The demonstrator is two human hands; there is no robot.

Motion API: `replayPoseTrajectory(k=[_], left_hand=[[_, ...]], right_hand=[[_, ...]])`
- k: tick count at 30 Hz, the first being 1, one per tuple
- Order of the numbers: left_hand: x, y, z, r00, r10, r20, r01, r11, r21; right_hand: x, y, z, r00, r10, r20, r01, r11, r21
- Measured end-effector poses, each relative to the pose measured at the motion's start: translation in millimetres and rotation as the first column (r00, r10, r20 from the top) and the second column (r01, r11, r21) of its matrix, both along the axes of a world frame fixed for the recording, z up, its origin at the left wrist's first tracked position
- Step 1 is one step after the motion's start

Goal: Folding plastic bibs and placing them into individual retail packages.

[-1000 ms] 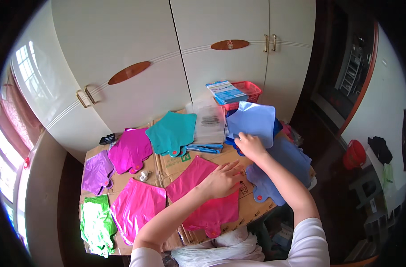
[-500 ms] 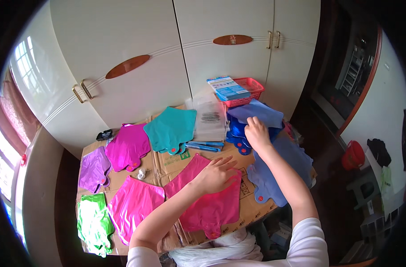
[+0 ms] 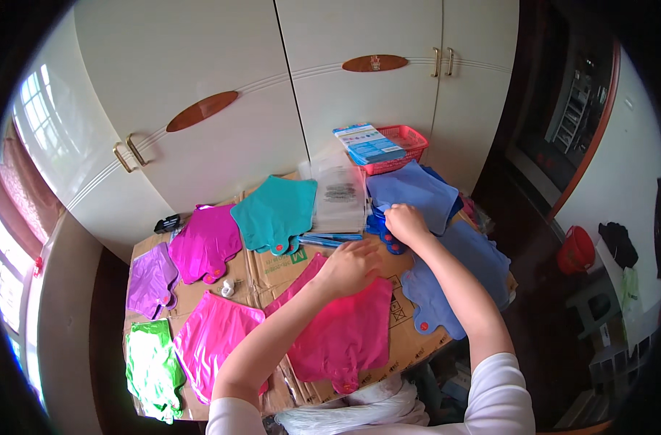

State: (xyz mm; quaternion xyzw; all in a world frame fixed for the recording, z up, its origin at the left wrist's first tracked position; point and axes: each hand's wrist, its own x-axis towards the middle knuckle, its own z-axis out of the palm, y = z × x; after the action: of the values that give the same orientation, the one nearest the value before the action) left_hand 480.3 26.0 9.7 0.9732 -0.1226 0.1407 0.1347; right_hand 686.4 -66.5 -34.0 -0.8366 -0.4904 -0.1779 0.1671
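Note:
My right hand point(image 3: 407, 223) pinches the near edge of a light blue, flat foil balloon point(image 3: 414, 190) at the back right. Darker blue foil balloons point(image 3: 392, 245) with round tabs peek out beneath it. Over a hot pink foil balloon point(image 3: 356, 326) hovers my left hand point(image 3: 352, 267), fingers apart and slightly bent, holding nothing. Just beyond its fingertips lie several slim blue packets or sticks point(image 3: 329, 239); I cannot tell which. Another blue foil balloon point(image 3: 457, 275) is spread under my right forearm.
Flat foil balloons in teal point(image 3: 276, 214), magenta point(image 3: 205, 243), purple point(image 3: 153, 279), green point(image 3: 155, 370) and shiny pink point(image 3: 218, 337) cover the cardboard-topped table point(image 3: 261, 355). Clear plastic bags point(image 3: 337, 206) lie at the back, beside a red basket point(image 3: 410, 145) carrying blue printed packs point(image 3: 370, 145).
My right hand has moved slightly left and nearer, and the light blue foil balloon now lies flatter, covering more of the darker ones. My left hand has risen a little toward the blue packets, its fingers bending.

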Motion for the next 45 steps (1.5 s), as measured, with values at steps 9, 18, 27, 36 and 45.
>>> replayPoseTrajectory(k=[9,18,27,36,45], left_hand=[[83,12,-33,0.951,0.210,0.225,-0.237,0.966,0.100],[104,7,-16,0.921,0.249,-0.300,-0.225,0.968,0.113],[104,5,-40,0.957,0.253,-0.138,-0.219,0.950,0.222],[75,12,-13,0.963,0.246,0.114,-0.265,0.943,0.202],[-88,161,23,0.776,0.631,0.002,-0.630,0.774,0.069]], right_hand=[[19,-11,15,0.791,0.024,-0.611,0.125,0.972,0.200],[52,-22,0,0.411,0.257,-0.875,0.201,0.910,0.362],[126,-132,45,0.495,0.336,-0.801,0.728,0.342,0.594],[10,-62,191,0.941,-0.148,0.304,-0.119,0.696,0.708],[-106,154,128,0.705,0.571,0.420,-0.637,0.770,0.022]])
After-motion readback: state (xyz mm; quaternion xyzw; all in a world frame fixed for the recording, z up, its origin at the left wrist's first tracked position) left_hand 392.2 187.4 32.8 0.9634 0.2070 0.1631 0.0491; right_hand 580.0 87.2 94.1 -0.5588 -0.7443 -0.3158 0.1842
